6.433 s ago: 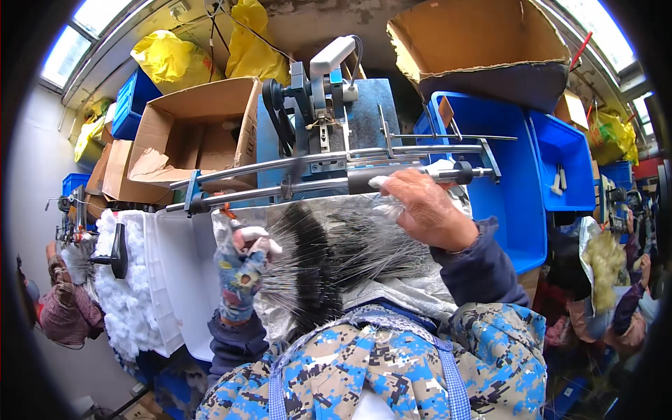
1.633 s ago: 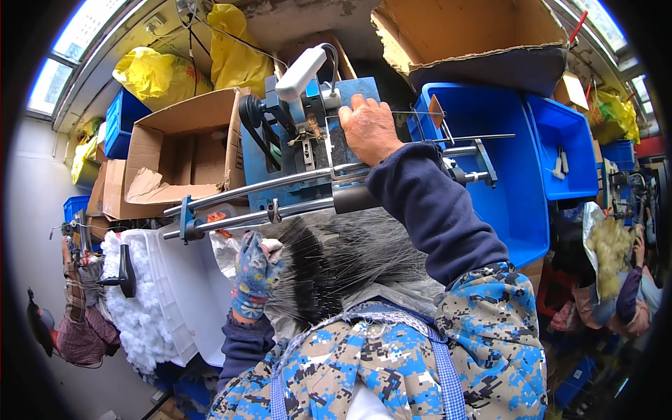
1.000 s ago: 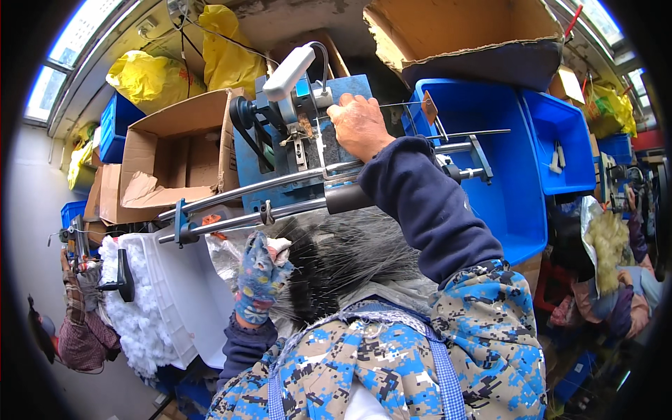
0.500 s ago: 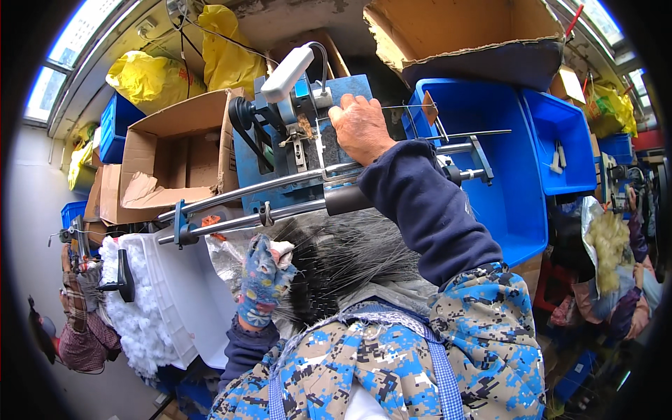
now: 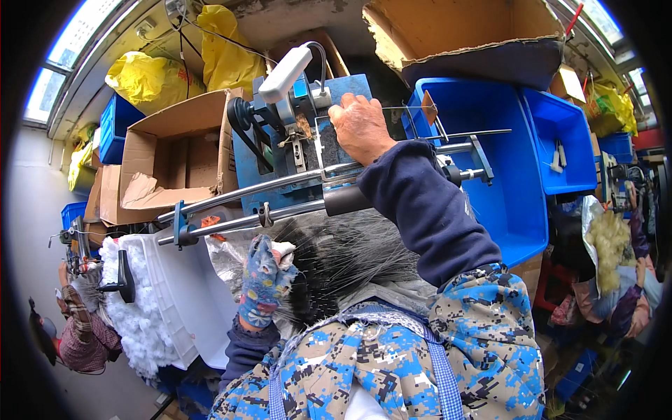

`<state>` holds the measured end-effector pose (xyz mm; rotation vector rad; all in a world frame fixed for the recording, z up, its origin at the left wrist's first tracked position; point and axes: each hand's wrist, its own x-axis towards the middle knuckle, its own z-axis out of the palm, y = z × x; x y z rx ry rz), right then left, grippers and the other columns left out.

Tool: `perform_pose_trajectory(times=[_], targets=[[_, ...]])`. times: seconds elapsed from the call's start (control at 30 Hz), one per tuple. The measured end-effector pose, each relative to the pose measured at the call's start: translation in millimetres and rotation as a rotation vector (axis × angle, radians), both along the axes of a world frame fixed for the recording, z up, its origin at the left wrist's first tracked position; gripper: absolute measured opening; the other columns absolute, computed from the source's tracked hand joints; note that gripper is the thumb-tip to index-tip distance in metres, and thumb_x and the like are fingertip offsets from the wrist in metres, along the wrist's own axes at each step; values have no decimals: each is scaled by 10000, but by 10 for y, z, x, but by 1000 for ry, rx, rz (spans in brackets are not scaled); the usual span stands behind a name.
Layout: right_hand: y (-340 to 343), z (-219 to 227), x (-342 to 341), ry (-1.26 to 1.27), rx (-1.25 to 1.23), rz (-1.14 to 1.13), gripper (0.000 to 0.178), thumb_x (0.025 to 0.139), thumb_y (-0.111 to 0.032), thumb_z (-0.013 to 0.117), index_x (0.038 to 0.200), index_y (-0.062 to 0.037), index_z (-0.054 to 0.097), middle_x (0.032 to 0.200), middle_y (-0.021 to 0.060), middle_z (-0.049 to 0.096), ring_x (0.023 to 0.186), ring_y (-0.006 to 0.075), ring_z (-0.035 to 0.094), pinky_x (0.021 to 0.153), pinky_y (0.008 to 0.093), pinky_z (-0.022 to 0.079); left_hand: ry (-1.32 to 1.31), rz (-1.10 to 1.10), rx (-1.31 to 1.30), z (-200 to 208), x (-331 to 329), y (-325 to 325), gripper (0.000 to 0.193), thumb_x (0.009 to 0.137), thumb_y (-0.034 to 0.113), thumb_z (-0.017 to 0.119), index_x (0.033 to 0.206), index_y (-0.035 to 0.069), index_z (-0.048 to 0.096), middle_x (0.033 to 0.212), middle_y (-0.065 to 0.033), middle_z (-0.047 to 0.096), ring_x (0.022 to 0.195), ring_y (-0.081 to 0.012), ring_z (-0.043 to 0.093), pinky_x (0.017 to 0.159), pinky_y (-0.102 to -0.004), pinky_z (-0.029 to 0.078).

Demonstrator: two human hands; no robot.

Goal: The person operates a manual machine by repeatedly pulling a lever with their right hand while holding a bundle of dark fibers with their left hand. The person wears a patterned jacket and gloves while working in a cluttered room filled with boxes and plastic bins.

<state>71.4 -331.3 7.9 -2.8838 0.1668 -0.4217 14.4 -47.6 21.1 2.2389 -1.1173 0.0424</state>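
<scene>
**Right hand point(image 5: 360, 131) at the blue machine point(image 5: 276, 175), left hand point(image 5: 262, 283) by dark bristles point(image 5: 353, 259)**

My right fingers point(image 5: 348, 105) curl over the machine; I cannot tell what they hold. My left fingers point(image 5: 283, 250) bunch narrow above a patterned glove point(image 5: 257, 297), their grip unclear to me. The bristles fan across a silvery sheet point(image 5: 225, 257) below the chrome rod point(image 5: 299, 208). Outward, I see a white tub point(image 5: 210, 301) left, a blue bin point(image 5: 500, 168) right.

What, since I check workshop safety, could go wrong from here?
The bare right hand, at the blue metal machine, could be pinched if its parts move. The dark blue fabric sleeve, passing over the silver metal rods, might catch. The left hand, in a blue patterned fabric glove, could snag the thin dark strands nearby.
</scene>
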Motion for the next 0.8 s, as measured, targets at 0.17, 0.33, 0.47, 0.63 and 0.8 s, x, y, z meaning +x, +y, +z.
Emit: perform_pose_trajectory(times=[0.17, 0.33, 0.47, 0.63, 0.8], targets=[[-25, -65, 62, 3, 70, 13, 142, 789, -134, 535, 847, -89, 657, 877, 116, 587, 862, 280, 551, 730, 415, 381, -25, 0, 11, -43, -14, 8, 271, 638, 1, 656, 899, 69, 633, 806, -118, 576, 753, -314, 564, 722, -397, 454], [-46, -56, 80, 51, 35, -36, 182, 798, -188, 557, 904, -106, 679, 880, 107, 615, 892, 266, 547, 782, 445, 344, 32, -11, 16, 16, -22, -50, 278, 631, 0, 653, 899, 74, 635, 795, -121, 559, 751, -319, 561, 692, -399, 458], [-55, -16, -3, 35, -32, -103, 258, 767, -213, 600, 969, -57, 642, 1121, 152, 525, 1069, 305, 436, 865, 479, 306, -29, -26, -1, 70, -8, -37, 291, 616, -4, 646, 894, 80, 632, 779, -115, 552, 737, -318, 562, 668, -401, 459], [-89, 45, -452, 64, 0, -53, 482, 699, -289, 691, 1057, 8, 570, 1269, 175, 334, 1137, 306, 339, 896, 477, 294, 75, 32, 50, 60, 2, 132, 265, 672, -24, 615, 927, 50, 613, 882, -140, 605, 800, -312, 592, 716, -370, 476], [51, 132, -404, 181, 32, -87, 495, 707, -290, 682, 1075, 15, 555, 1148, 150, 387, 1048, 286, 419, 777, 414, 391, 25, -59, -23, 89, -18, -91, 268, 654, 22, 648, 919, 57, 624, 877, -143, 596, 802, -332, 578, 727, -393, 468]])
